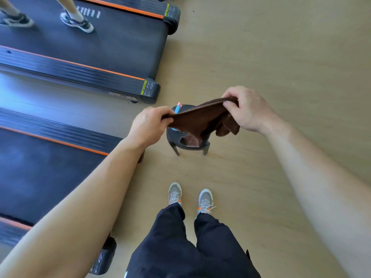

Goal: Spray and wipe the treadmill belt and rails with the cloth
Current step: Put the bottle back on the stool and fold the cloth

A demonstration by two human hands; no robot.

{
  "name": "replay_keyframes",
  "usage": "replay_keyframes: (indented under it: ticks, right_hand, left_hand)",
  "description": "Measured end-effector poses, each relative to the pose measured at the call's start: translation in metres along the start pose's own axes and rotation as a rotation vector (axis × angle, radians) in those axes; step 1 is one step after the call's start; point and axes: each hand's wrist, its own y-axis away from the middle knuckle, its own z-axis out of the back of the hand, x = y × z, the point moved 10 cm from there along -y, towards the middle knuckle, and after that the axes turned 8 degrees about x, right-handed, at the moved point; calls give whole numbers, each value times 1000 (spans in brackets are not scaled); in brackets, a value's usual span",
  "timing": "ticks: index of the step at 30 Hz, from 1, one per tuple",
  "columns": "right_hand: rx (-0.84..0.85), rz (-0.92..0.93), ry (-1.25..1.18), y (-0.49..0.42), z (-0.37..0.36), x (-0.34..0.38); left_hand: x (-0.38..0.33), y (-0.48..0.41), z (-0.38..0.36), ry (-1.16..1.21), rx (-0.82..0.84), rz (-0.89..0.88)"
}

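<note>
A brown cloth is stretched between both hands over a small black stool. My left hand pinches its left corner, and my right hand grips the right side, where the cloth hangs bunched. A blue spray bottle with a pink top stands on the stool, mostly hidden behind the cloth. The near treadmill lies at my left, with its dark belt and an orange-striped side rail.
A second treadmill lies further back at the upper left, and another person's feet in sneakers stand on its belt. My own legs and grey shoes are on the wooden floor, which stretches to the right.
</note>
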Motion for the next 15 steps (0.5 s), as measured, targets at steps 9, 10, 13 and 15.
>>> replay_keyframes:
  ticks: [9,10,13,15]
  right_hand:
    - [140,-226,-51,56,49,8]
    - [179,-222,-65,62,47,13]
    - [131,-87,-161,66,49,44]
    - [98,-10,-325,65,53,64]
  left_hand:
    - [-79,34,64,598,-98,-82]
    - [-96,35,65,592,-70,-113]
    - [-136,37,64,527,0,-201]
    - [-150,37,62,483,25,-235]
